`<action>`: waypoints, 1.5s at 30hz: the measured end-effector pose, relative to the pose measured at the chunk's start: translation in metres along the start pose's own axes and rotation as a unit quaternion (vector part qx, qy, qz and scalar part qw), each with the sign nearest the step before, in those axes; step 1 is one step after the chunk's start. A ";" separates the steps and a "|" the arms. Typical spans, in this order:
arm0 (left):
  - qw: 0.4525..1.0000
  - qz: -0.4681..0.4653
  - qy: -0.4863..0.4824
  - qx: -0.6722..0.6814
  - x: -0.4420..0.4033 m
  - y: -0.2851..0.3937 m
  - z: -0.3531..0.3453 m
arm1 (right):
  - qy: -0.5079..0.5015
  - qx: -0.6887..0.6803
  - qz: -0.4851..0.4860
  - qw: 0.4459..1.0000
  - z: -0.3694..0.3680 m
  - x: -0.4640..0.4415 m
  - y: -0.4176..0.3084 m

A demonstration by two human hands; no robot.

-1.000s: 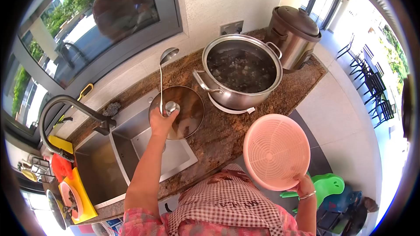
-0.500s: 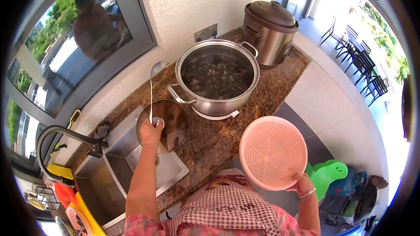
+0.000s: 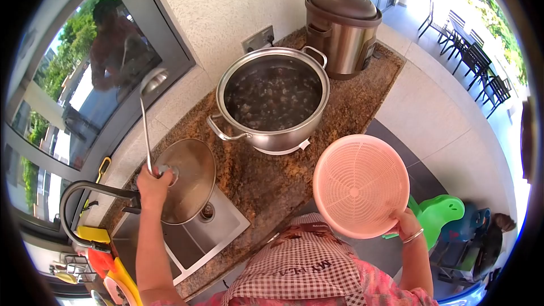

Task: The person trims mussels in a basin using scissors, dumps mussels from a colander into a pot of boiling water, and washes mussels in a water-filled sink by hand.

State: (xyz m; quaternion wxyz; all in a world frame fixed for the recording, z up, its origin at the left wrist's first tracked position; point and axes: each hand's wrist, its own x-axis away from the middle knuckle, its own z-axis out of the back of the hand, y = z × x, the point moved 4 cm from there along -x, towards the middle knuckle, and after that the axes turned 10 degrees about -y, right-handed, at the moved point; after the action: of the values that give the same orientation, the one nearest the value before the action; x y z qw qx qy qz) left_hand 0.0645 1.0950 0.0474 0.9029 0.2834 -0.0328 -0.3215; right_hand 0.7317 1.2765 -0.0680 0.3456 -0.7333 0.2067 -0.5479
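My left hand is closed around the long handle of a metal ladle and the knob of a glass pot lid. The lid tilts over the edge of the sink, and the ladle's bowl points up toward the window. My right hand grips the lower right rim of a pink plastic colander, held out beyond the counter with its inside facing up. On the counter stands a wide steel pot, uncovered, holding dark liquid with small lumps in it.
Behind the pot is a brown lidded cooker by a wall socket. The sink with its black faucet is at left. A green plastic stool stands on the floor at right, near other items.
My left hand has moved left with the lid and ladle, and the lid now tilts more. The colander in my right hand has shifted slightly right and up.
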 end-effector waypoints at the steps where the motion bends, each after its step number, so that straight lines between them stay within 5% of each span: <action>1: 1.000 -0.003 0.006 0.015 -0.006 0.002 0.014 | -0.001 -0.001 0.001 1.000 0.000 -0.001 -0.002; 5: 0.998 -0.043 0.034 -0.040 -0.012 0.083 0.079 | -0.008 -0.002 0.006 1.000 0.003 -0.002 -0.005; 8: 0.991 -0.081 -0.015 0.104 -0.025 0.131 0.090 | -0.005 -0.025 0.010 1.000 0.006 -0.002 -0.001; 10: 0.992 -0.105 -0.023 0.063 -0.036 0.166 0.089 | -0.008 -0.030 0.006 0.999 0.010 -0.001 0.004; 22: 0.959 -0.247 -0.136 -0.001 -0.071 0.323 -0.044 | 0.033 -0.072 0.010 0.997 0.037 0.023 0.035; 35: 0.957 -0.255 -0.140 0.017 -0.076 0.339 -0.111 | 0.029 -0.092 0.004 0.995 0.042 0.031 0.038; 45: 0.956 -0.244 -0.148 0.069 -0.066 0.313 -0.088 | -0.046 -0.057 0.006 0.997 -0.003 0.015 0.019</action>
State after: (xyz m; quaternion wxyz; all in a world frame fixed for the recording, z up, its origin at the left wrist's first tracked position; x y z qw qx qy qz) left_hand 0.2096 1.3756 0.1483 0.7601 0.2936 -0.1175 -0.5676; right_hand 0.7345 1.2525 -0.0717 0.3153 -0.7749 0.2261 -0.4990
